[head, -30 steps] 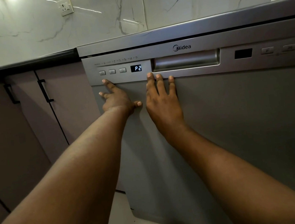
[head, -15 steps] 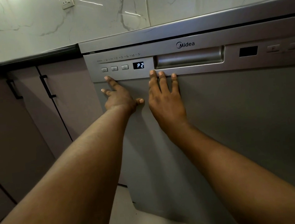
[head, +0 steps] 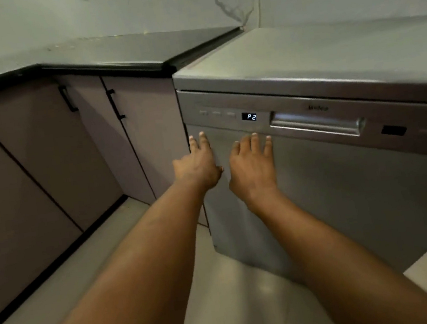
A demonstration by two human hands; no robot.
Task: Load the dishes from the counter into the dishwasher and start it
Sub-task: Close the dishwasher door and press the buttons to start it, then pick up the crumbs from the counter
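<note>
- Both hands are sitting lower on the dishwasher (head: 344,186) than a second ago. The left hand (head: 198,163) is no longer pointing one finger up at the panel, and the view is looking down from higher, so the machine's top is showing.
- Far left of the left hand, the cupboard doors (head: 45,161) are standing closed under the dark counter (head: 118,53). What was to be loaded is not showing anywhere, and I am judging it to be behind the shut door.
- Left hand is lying wide and holding nothing, its fingertips (head: 202,136) touching the door's left edge just below the control strip.
- Just above those tips, the buttons (head: 216,112) are blurring into the panel. A press made by feel is risking the wrong one, changing the programme or cutting power instead of starting.
- Up and right of the left hand, the display (head: 249,116) is reading P2, so the machine is looking powered but probably not yet running.
- Right hand (head: 252,166) is spreading flat on the door, holding nothing, its tips just under the display. If the latch is only half caught, the start is likely failing.
- Right of the right hand, the handle (head: 315,122) is sitting untouched. A stray pull there is risking an open door.
- Further right, a dark window (head: 393,130) is showing nothing legible.
</note>
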